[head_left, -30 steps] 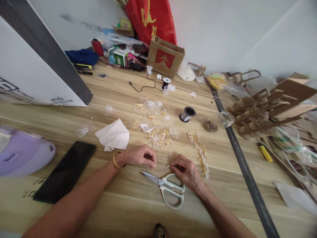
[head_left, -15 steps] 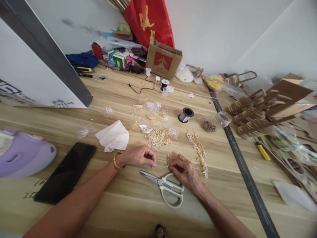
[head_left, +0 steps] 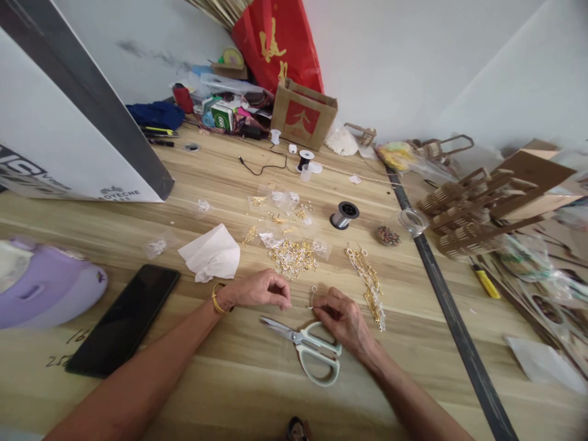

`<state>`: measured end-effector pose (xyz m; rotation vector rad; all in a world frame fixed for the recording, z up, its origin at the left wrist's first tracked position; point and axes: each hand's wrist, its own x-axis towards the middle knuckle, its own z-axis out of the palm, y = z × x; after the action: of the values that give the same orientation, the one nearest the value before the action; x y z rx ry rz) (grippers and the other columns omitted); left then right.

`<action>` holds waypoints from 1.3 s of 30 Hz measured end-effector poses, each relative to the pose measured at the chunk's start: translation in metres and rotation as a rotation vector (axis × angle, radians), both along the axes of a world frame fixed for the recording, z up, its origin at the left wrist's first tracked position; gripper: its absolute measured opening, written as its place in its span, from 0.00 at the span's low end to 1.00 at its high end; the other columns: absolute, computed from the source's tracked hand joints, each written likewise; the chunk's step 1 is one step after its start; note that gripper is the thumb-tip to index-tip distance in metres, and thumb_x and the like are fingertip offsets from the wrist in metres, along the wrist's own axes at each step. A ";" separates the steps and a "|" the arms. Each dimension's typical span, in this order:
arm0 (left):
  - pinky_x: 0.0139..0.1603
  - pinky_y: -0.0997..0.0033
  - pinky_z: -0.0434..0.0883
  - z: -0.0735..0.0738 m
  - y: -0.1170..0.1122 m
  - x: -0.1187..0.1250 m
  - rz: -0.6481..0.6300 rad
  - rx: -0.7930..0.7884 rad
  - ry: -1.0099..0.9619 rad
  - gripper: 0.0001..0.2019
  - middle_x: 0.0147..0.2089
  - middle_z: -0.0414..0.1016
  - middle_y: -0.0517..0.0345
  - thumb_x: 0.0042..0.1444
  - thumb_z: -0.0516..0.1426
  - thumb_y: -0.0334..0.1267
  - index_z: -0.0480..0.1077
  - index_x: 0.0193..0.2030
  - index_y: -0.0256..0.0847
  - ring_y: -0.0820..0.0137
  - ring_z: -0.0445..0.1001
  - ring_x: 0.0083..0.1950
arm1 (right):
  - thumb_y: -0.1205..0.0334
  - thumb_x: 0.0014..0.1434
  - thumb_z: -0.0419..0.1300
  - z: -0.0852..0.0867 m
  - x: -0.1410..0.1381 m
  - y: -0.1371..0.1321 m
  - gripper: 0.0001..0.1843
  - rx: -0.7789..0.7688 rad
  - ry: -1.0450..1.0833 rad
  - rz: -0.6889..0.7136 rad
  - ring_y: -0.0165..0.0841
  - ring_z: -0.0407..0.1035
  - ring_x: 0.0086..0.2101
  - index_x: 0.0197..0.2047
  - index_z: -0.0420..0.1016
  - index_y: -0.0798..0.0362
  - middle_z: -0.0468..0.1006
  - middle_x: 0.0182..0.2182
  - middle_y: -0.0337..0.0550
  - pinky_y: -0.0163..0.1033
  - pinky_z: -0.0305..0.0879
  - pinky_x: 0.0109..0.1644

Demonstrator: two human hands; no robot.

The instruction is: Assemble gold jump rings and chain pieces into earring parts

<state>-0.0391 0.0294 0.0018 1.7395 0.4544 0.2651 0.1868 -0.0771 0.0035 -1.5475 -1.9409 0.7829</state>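
Observation:
My left hand (head_left: pixel 264 290) is closed in a pinch just below a pile of gold and silver beads (head_left: pixel 293 257); whatever lies between its fingertips is too small to make out. Opposite it, my right hand (head_left: pixel 339 311) pinches a short beaded strand (head_left: pixel 313 296) with a small ring at its upper end. Scissors (head_left: pixel 301 343) with pale handles lie partly spread on the table below both hands, the upper handle close to my right hand. To the right are finished-looking beaded strands (head_left: pixel 370 285) in gold and silver, laid in a bunch.
A wire spool (head_left: pixel 344 215) and a jar of coloured beads (head_left: pixel 389 234) stand behind the hands. At left are a crumpled tissue (head_left: pixel 211 253), a black phone (head_left: pixel 124 318) and a large white box (head_left: pixel 78 135). Small woven baskets (head_left: pixel 473 208) crowd the right.
Both hands hold nearly the same pose and place. The whole view has shifted very slightly; nothing else has visibly moved.

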 end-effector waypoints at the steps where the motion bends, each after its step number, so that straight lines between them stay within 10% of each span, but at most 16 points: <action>1: 0.32 0.78 0.64 0.000 0.000 0.000 0.005 -0.003 0.000 0.11 0.27 0.74 0.57 0.52 0.61 0.41 0.73 0.26 0.34 0.75 0.69 0.29 | 0.69 0.56 0.58 0.000 0.000 0.000 0.07 0.002 -0.002 -0.002 0.27 0.61 0.24 0.32 0.77 0.53 0.66 0.25 0.38 0.31 0.56 0.27; 13: 0.31 0.78 0.62 0.001 -0.003 0.002 0.055 0.056 0.061 0.09 0.27 0.74 0.58 0.52 0.60 0.39 0.73 0.28 0.33 0.75 0.67 0.29 | 0.68 0.58 0.56 0.004 0.001 -0.001 0.07 0.013 -0.058 0.066 0.26 0.62 0.24 0.29 0.71 0.54 0.66 0.26 0.38 0.30 0.56 0.27; 28: 0.30 0.79 0.61 -0.003 -0.009 0.008 0.152 0.282 0.094 0.08 0.27 0.74 0.59 0.53 0.59 0.37 0.74 0.28 0.34 0.76 0.67 0.28 | 0.71 0.63 0.50 0.025 0.000 -0.014 0.09 0.028 -0.777 0.185 0.26 0.67 0.23 0.36 0.70 0.53 0.72 0.35 0.41 0.32 0.48 0.23; 39: 0.32 0.78 0.62 -0.007 -0.014 0.014 0.186 0.388 0.097 0.08 0.28 0.76 0.58 0.53 0.59 0.37 0.75 0.28 0.35 0.75 0.69 0.28 | 0.70 0.62 0.51 0.029 0.001 -0.013 0.09 -0.041 -0.935 0.204 0.27 0.68 0.24 0.38 0.71 0.52 0.72 0.37 0.43 0.34 0.48 0.23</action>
<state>-0.0255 0.0150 -0.0054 2.0975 0.6712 0.4253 0.1874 -0.0905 0.0329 -1.9646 -2.7663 0.1367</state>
